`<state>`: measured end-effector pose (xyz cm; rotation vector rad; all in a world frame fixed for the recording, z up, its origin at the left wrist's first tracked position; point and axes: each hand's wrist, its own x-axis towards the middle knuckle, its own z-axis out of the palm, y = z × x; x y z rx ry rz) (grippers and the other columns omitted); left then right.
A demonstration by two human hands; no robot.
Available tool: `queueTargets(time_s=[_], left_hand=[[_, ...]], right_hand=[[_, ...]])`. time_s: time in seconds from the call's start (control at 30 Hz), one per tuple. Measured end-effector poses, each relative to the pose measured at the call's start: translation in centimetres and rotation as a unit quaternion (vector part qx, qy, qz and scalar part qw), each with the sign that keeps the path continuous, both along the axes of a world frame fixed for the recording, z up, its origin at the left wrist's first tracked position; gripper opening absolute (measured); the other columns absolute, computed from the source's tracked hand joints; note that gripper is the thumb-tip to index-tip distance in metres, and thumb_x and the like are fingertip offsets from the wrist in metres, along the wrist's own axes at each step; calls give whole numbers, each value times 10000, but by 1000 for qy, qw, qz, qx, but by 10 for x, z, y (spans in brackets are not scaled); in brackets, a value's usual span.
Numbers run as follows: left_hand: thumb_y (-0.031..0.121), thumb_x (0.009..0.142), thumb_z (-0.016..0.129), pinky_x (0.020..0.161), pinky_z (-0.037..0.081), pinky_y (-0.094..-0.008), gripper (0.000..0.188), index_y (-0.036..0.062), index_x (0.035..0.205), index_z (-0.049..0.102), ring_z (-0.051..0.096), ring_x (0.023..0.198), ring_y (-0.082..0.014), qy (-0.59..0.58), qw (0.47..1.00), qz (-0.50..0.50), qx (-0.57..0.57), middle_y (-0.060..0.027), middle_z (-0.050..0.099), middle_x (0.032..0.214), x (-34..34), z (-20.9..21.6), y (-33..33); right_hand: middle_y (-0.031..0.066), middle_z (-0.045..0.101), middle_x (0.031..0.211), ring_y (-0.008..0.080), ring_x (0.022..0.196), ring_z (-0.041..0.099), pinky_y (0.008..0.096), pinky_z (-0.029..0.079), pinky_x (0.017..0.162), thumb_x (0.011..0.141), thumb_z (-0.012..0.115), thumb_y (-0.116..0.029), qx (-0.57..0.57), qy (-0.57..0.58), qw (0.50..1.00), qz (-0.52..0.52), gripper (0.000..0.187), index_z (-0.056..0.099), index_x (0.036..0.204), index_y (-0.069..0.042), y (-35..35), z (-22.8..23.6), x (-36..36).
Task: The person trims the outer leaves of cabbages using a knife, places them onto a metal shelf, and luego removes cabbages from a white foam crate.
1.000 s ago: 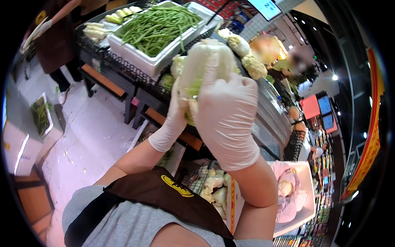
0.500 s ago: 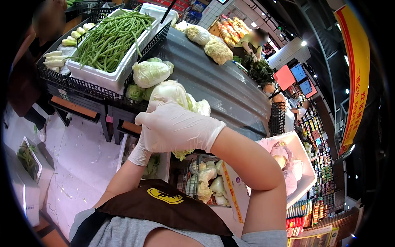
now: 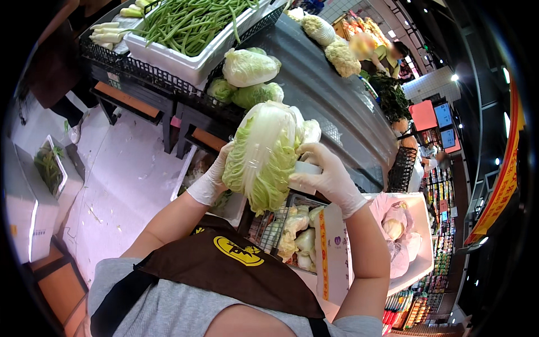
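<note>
A large napa cabbage (image 3: 261, 154), pale green with a white rib and a glossy clear film over it, is held up before me. My left hand (image 3: 212, 178), in a white glove, grips its left side, with most of the fingers hidden behind the leaves. At the right side of the cabbage, my gloved right hand (image 3: 328, 178) is closed around a small white roll (image 3: 307, 168), whose kind I cannot make out. More wrapped napa cabbages (image 3: 250, 67) lie just beyond on the grey ridged counter (image 3: 320, 95).
Green beans (image 3: 193, 25) fill a white foam box (image 3: 168, 63) at far left. Cauliflower (image 3: 342, 59) sits on the counter's far side. Below right stand a wire basket (image 3: 269, 230) of vegetables and a pink-lined box (image 3: 424, 224). A co-worker (image 3: 382, 59) handles dark leafy greens at the back.
My hands were together with the right one in front, crossing over the cabbage. They have now parted to its two sides, and the cabbage is in full view. The head view has shifted.
</note>
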<state>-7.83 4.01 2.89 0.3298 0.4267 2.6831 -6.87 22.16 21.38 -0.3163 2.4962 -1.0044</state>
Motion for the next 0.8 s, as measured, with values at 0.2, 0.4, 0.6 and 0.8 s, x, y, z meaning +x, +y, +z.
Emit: queueTargets(time_s=[0.2, 0.4, 0.6, 0.8], left_hand=[[356, 901, 547, 945, 485, -380, 527, 36, 1307, 449, 577, 1085, -219, -79, 996, -23, 39, -118, 562, 1224, 14, -9, -22], [441, 886, 531, 1051, 360, -483, 643, 79, 1393, 369, 463, 1237, -305, -131, 980, -143, 53, -154, 445, 1372, 35, -81, -46], [214, 897, 531, 946, 474, -371, 424, 1, 1262, 491, 581, 1080, -212, -111, 975, -187, 35, -147, 585, 1192, 38, -80, -58], [300, 875, 597, 897, 469, -287, 507, 13, 1278, 487, 575, 1015, -132, 24, 952, -259, -160, -79, 570, 1201, 63, -73, -32]], right_hand=[[129, 460, 1253, 176, 1077, 507, 304, 390, 953, 619, 851, -119, -148, -70, 984, 75, 1087, 176, 1470, -68, 3, -27, 31], [119, 593, 1132, 225, 1072, 582, 518, -23, 1124, 705, 773, -226, 62, -44, 975, 207, 903, 268, 1444, -102, 12, -20, 43], [78, 620, 1166, 177, 1096, 551, 395, 255, 1075, 818, 681, -281, 99, -343, 905, 231, 545, 517, 1283, -48, 67, -106, 31], [58, 674, 991, 131, 901, 615, 282, 480, 825, 799, 710, -196, -103, -489, 865, -43, 323, 671, 1043, 11, 47, -194, -31]])
